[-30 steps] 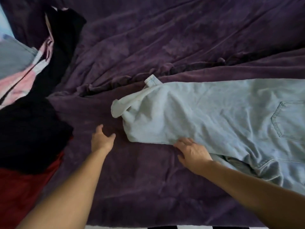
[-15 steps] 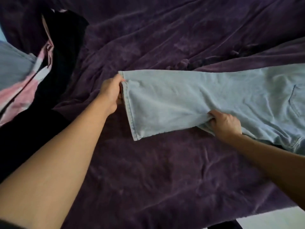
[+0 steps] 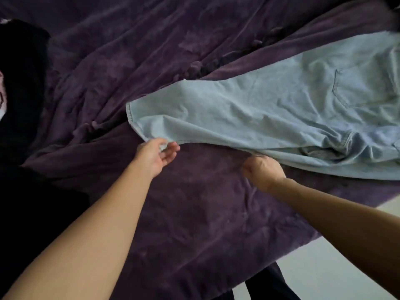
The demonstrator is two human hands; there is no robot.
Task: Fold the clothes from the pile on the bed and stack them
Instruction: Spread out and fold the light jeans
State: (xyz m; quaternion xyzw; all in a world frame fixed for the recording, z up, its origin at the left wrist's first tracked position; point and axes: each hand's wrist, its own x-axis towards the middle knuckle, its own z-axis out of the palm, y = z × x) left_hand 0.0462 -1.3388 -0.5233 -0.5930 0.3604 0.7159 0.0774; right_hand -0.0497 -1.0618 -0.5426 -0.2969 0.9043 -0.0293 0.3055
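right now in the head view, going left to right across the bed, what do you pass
dark clothes pile → left hand at the hem of the leg → right hand at the near edge of the leg → back pocket of the light blue jeans, all on the purple bedspread.

- Purple velvety bedspread (image 3: 194, 213), wrinkled, covered nearly everything in view.
- Pale floor (image 3: 337, 276) showed near right, past the bed edge.
- Lighting was dim, soft.

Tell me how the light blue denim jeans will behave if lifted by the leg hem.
The light blue denim jeans look floppy: the leg creases and sags where it lies. They would probably drape rather than hold shape. The seat end bunches on the purple bedspread, so it may drag.
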